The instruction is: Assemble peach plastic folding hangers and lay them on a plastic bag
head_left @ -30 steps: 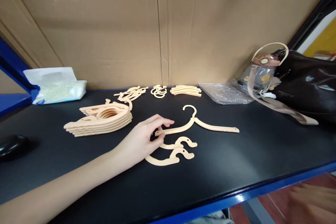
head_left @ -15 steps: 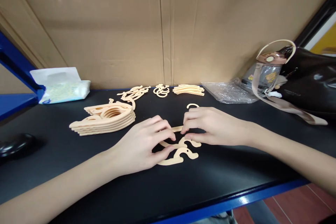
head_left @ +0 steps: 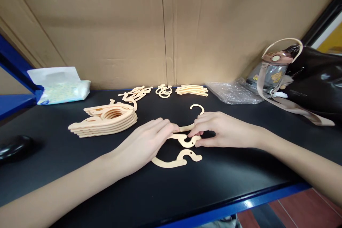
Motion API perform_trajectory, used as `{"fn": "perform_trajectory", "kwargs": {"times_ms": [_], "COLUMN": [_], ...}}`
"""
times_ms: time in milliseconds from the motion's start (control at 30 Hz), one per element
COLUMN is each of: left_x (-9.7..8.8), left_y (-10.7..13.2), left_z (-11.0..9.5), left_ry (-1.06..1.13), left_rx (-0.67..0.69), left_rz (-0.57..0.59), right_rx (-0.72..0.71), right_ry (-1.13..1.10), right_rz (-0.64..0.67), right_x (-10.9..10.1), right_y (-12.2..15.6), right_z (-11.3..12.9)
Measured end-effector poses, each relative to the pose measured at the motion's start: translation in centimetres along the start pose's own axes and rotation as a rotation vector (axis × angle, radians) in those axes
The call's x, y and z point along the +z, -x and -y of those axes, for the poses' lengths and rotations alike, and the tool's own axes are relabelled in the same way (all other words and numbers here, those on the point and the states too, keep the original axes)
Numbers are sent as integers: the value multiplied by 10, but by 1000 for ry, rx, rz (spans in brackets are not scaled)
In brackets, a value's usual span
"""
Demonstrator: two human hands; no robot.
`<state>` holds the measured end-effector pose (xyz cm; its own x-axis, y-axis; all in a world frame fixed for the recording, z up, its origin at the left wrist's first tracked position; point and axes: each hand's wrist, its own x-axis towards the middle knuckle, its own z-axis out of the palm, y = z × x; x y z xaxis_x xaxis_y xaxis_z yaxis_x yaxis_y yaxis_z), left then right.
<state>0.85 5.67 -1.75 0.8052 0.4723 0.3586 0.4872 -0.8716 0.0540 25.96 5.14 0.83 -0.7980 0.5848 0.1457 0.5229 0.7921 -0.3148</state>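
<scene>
On the black tabletop (head_left: pixel 240 171) my left hand (head_left: pixel 145 142) and my right hand (head_left: pixel 221 129) meet over a beige plastic hanger (head_left: pixel 196 108), whose hook shows behind my fingers. Together they pinch a small beige curved hanger piece (head_left: pixel 185 139), the left hand at its left end and the right at its right end, holding it against the hanger's left arm. A second curved piece (head_left: pixel 177 159) lies loose just in front of them.
A stack of folded beige hangers (head_left: pixel 105 121) lies to the left. Small piles of beige parts (head_left: pixel 164 91) line the cardboard back wall. A tissue pack (head_left: pixel 60 85) sits far left, a black mouse (head_left: pixel 14 147) at the left edge, and a plastic bag (head_left: pixel 232 92), bottle (head_left: pixel 269 73) and black bag (head_left: pixel 317 82) at right.
My right hand came in from the lower right to the hanger. Both hands then picked up the nearer small curved piece and raised it to the hanger's arm.
</scene>
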Motion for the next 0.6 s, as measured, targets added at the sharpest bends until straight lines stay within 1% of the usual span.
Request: {"fn": "perform_trajectory", "kwargs": {"times_ms": [67,133,200,267,367,433,500,600], "left_x": [-1,-2,-2,-1,0,0,0,0], "left_y": [0,0,-2,-4,-6,-7,-8,-8], "left_z": [1,1,-2,-6,-14,-17,-19,-21], "left_ry": [27,30,6,-44,-161,-234,-275,-262], "left_rx": [-73,-119,-109,-42,64,100,107,78], "left_rz": [-41,-68,-76,-68,-69,-76,-78,-82], "right_rx": [31,74,106,147,220,240,233,196], "right_ry": [-63,-150,-213,-263,-344,-355,-333,-298], "right_rz": [-80,-173,-253,-312,-346,-344,-343,-343], "right_x": [5,11,17,22,26,28,29,29], "right_y": [-1,-3,-4,-5,-6,-6,-7,-8], "right_z": [-1,0,3,8,15,17,16,13]}}
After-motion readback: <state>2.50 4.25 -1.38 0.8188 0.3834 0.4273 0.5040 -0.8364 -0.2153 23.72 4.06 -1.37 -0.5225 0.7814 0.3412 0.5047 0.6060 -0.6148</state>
